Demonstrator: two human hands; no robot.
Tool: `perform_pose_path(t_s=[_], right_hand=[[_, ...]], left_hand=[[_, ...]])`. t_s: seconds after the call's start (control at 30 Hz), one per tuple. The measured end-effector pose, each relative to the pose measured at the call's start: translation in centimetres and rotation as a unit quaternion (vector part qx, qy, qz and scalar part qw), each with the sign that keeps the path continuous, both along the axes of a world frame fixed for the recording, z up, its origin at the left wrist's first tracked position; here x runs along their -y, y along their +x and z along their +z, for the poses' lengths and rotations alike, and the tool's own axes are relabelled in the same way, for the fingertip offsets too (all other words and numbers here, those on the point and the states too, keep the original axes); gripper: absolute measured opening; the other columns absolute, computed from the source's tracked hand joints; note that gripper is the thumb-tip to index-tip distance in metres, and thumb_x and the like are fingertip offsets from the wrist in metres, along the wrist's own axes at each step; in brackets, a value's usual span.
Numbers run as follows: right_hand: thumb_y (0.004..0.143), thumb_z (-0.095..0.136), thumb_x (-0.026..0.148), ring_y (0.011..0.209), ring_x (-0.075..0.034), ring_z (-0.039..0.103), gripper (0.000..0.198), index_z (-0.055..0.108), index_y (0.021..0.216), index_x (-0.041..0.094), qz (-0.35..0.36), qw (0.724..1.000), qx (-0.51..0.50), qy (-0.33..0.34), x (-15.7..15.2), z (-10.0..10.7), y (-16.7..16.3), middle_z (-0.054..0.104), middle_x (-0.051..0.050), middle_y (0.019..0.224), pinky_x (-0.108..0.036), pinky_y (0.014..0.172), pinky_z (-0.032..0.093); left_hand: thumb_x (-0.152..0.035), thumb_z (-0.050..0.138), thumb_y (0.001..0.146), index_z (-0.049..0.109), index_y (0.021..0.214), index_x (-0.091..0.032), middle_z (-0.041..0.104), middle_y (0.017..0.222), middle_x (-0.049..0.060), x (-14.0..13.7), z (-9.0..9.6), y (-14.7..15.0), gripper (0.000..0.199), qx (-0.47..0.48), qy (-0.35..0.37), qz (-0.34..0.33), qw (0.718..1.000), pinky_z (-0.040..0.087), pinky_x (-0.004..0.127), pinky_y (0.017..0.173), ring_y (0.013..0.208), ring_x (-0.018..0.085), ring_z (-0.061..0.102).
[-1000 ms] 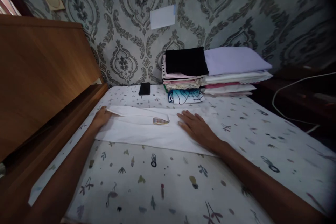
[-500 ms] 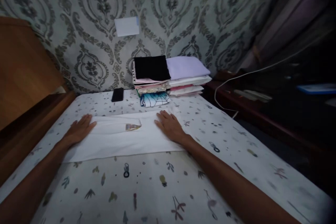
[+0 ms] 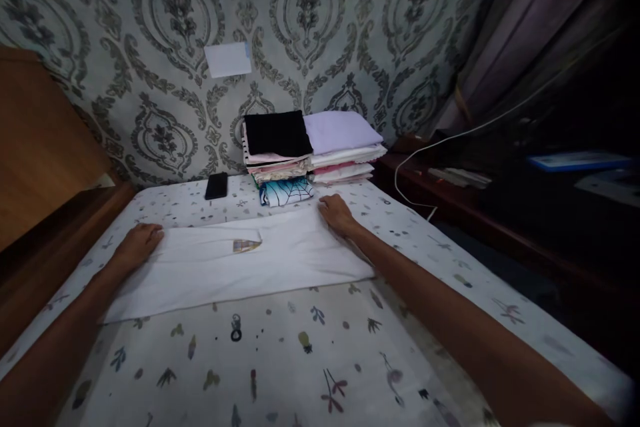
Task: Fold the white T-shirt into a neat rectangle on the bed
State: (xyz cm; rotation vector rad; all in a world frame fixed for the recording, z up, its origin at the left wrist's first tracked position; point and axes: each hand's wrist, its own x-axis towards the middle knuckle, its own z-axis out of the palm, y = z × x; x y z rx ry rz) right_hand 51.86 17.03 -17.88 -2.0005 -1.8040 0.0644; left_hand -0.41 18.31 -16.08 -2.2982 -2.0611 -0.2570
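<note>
A white garment (image 3: 280, 260), folded into a long strip with a small printed patch near its middle, lies across the patterned bedsheet. My left hand (image 3: 139, 244) is at its far left corner, fingers bent and closed on the edge. At the far right corner, my right hand (image 3: 336, 215) has its fingers curled in and closed on the cloth's edge. Both thumbs are mostly hidden. The strip is nearly flat, with slight creases toward each end.
Behind the garment stand two stacks of folded clothes, one topped by a black cloth (image 3: 277, 133), the other by a lilac cloth (image 3: 343, 131). A blue web-print cloth (image 3: 287, 192) sits in front. A black phone (image 3: 217, 185) lies left. A white cable (image 3: 450, 147) hangs at right.
Both hands have gone from lying flat on the garment to curled fingers at its ends. My right hand moved outward to the far right corner, my left slightly outward. The view shifted a little.
</note>
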Motion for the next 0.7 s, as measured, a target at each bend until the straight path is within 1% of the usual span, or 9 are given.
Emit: perform_pose_path(t_s=[0.1,0.2,0.33,0.43,0.5,0.53,0.6,0.67,0.7], right_hand=[[0.087,0.048,0.028,0.105,-0.027,0.059,0.029,0.068,0.103,0.017,-0.014,1.0,-0.003,0.008,-0.5,-0.4,0.2,0.066,-0.013,0.108,-0.037,0.087,0.049],[0.087,0.045,0.025,0.103,-0.028,0.058,0.027,0.066,0.103,0.017,-0.023,1.0,-0.011,0.018,-0.7,-1.0,0.0,0.066,-0.014,0.108,-0.038,0.088,0.048],[0.087,0.044,0.023,0.103,-0.028,0.058,0.026,0.065,0.101,0.017,-0.037,0.999,-0.028,0.011,-1.0,-1.1,-0.1,0.065,-0.014,0.108,-0.038,0.087,0.047],[0.087,0.047,0.025,0.1,-0.026,0.06,0.026,0.066,0.1,0.015,-0.037,0.998,-0.045,-0.004,-0.9,-0.5,0.0,0.066,-0.014,0.108,-0.036,0.086,0.047],[0.087,0.048,0.026,0.097,-0.024,0.061,0.027,0.067,0.103,0.014,-0.032,0.998,-0.058,-0.014,-0.4,0.2,-0.1,0.068,-0.013,0.105,-0.034,0.085,0.048],[0.087,0.048,0.026,0.096,-0.024,0.062,0.03,0.066,0.106,0.013,-0.033,0.997,-0.064,-0.019,0.0,0.6,-0.2,0.068,-0.014,0.105,-0.034,0.085,0.048],[0.089,0.047,0.029,0.099,-0.026,0.062,0.034,0.064,0.114,0.013,-0.026,0.997,-0.065,-0.014,1.3,1.3,-0.8,0.066,-0.015,0.111,-0.037,0.087,0.048],[0.09,0.046,0.033,0.11,-0.03,0.058,0.037,0.064,0.117,0.016,0.02,0.999,-0.047,0.011,3.1,1.7,-1.5,0.062,-0.016,0.122,-0.043,0.093,0.046],[0.091,0.046,0.036,0.116,-0.032,0.056,0.037,0.064,0.117,0.017,0.061,0.997,-0.033,0.02,4.0,1.8,-1.9,0.06,-0.016,0.128,-0.045,0.097,0.045]], left_hand=[[-0.038,0.037,0.084,0.065,0.099,-0.018,0.068,0.104,0.014,-0.5,0.6,-0.2,0.037,-0.033,0.009,0.021,0.999,0.049,0.042,0.096,0.103,0.03,0.062],[-0.031,0.037,0.085,0.063,0.091,-0.019,0.067,0.105,0.015,-0.5,0.9,-0.4,0.029,-0.051,0.006,0.031,0.998,0.048,0.043,0.095,0.107,0.03,0.06],[-0.028,0.035,0.089,0.062,0.096,-0.016,0.064,0.111,0.019,0.1,1.3,-0.5,0.031,-0.059,0.011,0.055,0.997,0.048,0.049,0.092,0.109,0.035,0.058],[-0.026,0.035,0.089,0.06,0.111,-0.013,0.06,0.117,0.022,1.2,1.8,0.6,0.035,-0.058,0.03,0.047,0.997,0.045,0.052,0.095,0.114,0.038,0.054],[-0.027,0.034,0.091,0.055,0.124,-0.014,0.057,0.124,0.019,2.3,2.1,2.2,0.041,-0.054,0.045,0.017,0.997,0.042,0.052,0.101,0.121,0.036,0.05],[-0.029,0.033,0.093,0.052,0.129,-0.016,0.056,0.127,0.017,2.8,2.1,3.1,0.043,-0.049,0.048,-0.013,0.998,0.04,0.049,0.104,0.123,0.033,0.049],[-0.035,0.032,0.096,0.052,0.13,-0.02,0.058,0.128,0.011,3.8,2.0,5.1,0.043,-0.035,0.033,-0.107,0.993,0.039,0.042,0.108,0.123,0.027,0.049],[-0.038,0.03,0.097,0.056,0.127,-0.022,0.06,0.126,0.008,4.6,2.0,6.6,0.043,-0.027,-0.002,-0.191,0.981,0.04,0.039,0.107,0.12,0.025,0.052],[-0.037,0.03,0.097,0.057,0.126,-0.022,0.06,0.126,0.009,4.9,2.0,6.9,0.043,-0.03,-0.018,-0.207,0.978,0.041,0.04,0.106,0.119,0.025,0.053]])
